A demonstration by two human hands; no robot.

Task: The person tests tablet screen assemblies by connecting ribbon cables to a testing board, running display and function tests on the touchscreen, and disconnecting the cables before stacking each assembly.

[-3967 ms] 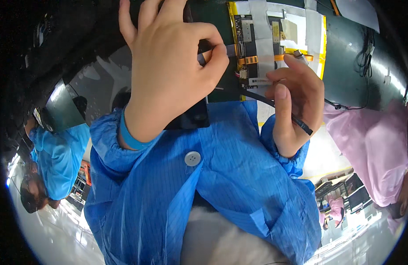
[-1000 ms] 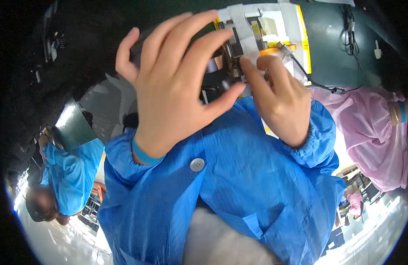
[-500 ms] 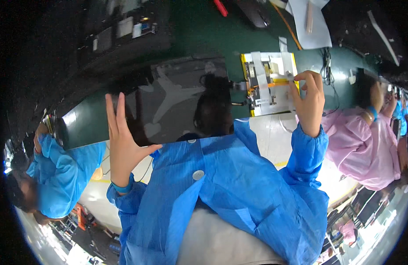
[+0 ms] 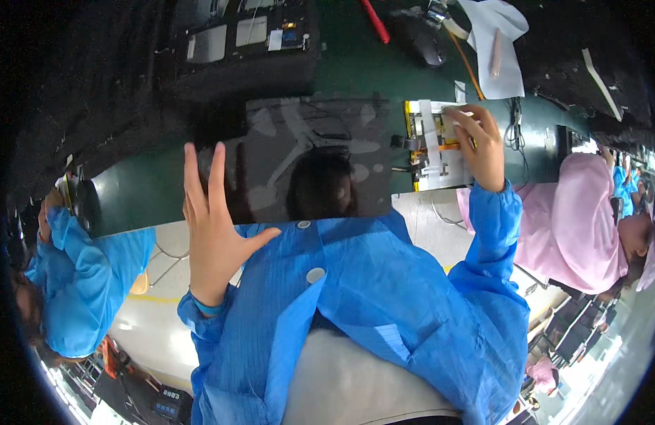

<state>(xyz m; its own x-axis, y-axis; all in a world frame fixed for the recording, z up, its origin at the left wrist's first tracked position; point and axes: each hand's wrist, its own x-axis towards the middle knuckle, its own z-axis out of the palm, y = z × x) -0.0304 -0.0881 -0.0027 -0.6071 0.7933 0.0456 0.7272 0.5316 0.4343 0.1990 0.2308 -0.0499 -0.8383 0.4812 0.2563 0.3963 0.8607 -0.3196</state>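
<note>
- Left hand [image 4: 212, 227] is spread flat, fingers straight, clasping nothing; its fingertips lie against the near left edge of a glossy black screen panel [image 4: 306, 159].
- Right hand [image 4: 477, 145], fingers bent, presses white tape strips on the opened tablet back [image 4: 428, 145] just right of the panel.
- The panel looks thin, stiff, slippery and breakable: best taken by its edges.
- Beyond the fingers, green bench mat [image 4: 363, 67], a red tool [image 4: 375, 21], white paper [image 4: 499, 49].

A single head-worn fisheye view looks steeply down, close over the hands, across the green surface [image 4: 356, 71] beyond them.
</note>
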